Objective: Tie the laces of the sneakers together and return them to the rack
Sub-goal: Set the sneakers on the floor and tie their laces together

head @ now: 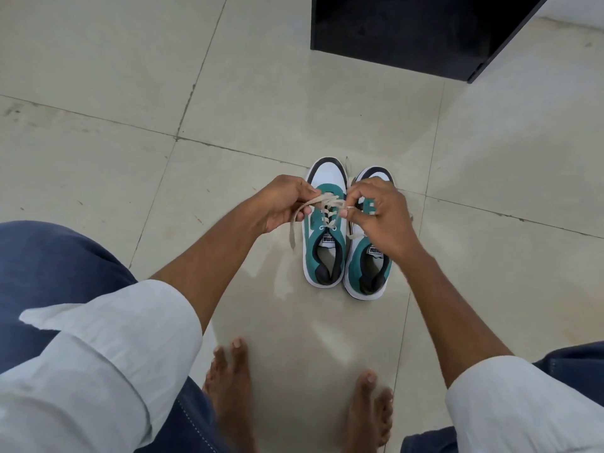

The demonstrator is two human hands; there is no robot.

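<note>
Head view, single frame.

Item 1: pair of teal-and-white sneakers. Left sneaker (324, 223) and right sneaker (367, 243) on the tiled floor (130, 93), just right of centre, touching side by side, toes toward 12 o'clock, heel openings toward the wearer of the camera. Set close and parallel, presumably so laces from both reach across the gap.

Item 2: laces (328, 204), cream, flat. Stretched taut between the two hands above the left sneaker's eyelets; one loose end (292, 235) hanging at 7 o'clock of the left hand. Held under tension, likely to draw a knot snug. Knot itself hidden by fingers; which shoe each strand belongs to cannot be told.

Item 3: left hand (284, 204), at 9 o'clock of the pair, fingers pinched shut on a lace strand.

Item 4: right hand (379, 217), above the right sneaker, thumb and forefinger pinched on the other strand, remaining fingers curled.

Item 5: dark cabinet (408, 31), at 1 o'clock, well apart from the shoes; possibly the rack, not confirmable.

Item 6: bare feet (228, 387) at 6 o'clock, rolled white sleeves (108, 348), blue trousers; crouched stance, suited to reaching the floor.

Status, judged: tying in progress, return to rack not yet done.
</note>
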